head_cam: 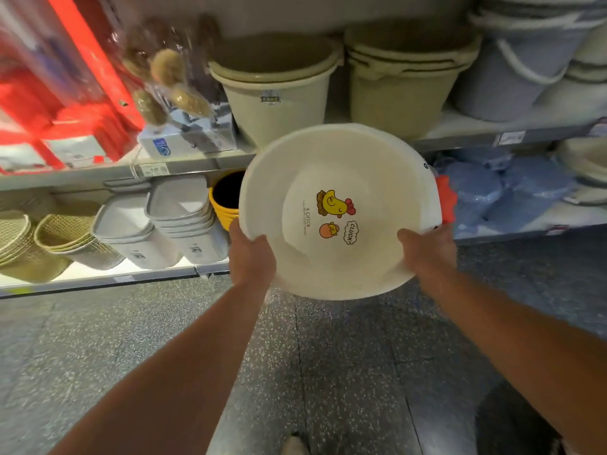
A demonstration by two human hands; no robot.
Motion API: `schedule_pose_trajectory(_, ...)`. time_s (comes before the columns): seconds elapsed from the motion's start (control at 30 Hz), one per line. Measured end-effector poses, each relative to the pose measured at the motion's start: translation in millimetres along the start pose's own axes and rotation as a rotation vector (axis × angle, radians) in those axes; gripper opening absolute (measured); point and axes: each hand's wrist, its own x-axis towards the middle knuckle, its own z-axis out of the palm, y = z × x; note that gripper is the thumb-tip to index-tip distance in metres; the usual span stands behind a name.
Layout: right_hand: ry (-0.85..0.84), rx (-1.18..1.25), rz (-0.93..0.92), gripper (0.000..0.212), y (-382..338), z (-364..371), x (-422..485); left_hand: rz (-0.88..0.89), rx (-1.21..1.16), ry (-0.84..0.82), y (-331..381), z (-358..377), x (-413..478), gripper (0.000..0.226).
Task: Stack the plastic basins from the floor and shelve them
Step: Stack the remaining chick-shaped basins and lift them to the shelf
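Note:
A white plastic basin [331, 159] with a yellow chick cartoon and the word "CLUCK" printed inside is held in the air in front of the shelves, tilted so its inside faces me. A red comb-shaped tab sticks out of its right rim. My left hand [251, 254] grips the lower left rim, thumb over the edge. My right hand [427, 251] grips the lower right rim the same way. The basin covers the middle of the lower shelf [512, 233]. Whether more basins are nested under it is hidden.
Beige buckets [276, 93] and grey-blue buckets [512, 77] stand on the upper shelf [460, 133]. The lower shelf holds woven baskets [65, 238], grey bins [177, 218], a yellow tub [226, 198] and blue wrapped items [492, 192]. Speckled grey floor [345, 372] lies below; a shoe tip [294, 446] shows.

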Motion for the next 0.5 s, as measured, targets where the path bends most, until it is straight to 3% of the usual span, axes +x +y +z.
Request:
schedule_pose_trajectory(0.23,0.006,0.102,-0.138,0.062,-54,-45,-20,0.071,-0.077,0.118,56,-37,-27,0.05)
schedule_pose_trajectory(0.37,-0.027,0.165,-0.137,0.048,-82,-65,-29,0.126,-0.09,0.178,89,-56,-35,0.047)
schedule_pose_trajectory(0.5,-0.007,0.18,-0.184,0.057,-109,-81,-31,0.161,-0.082,0.213,117,-70,-36,0.046)
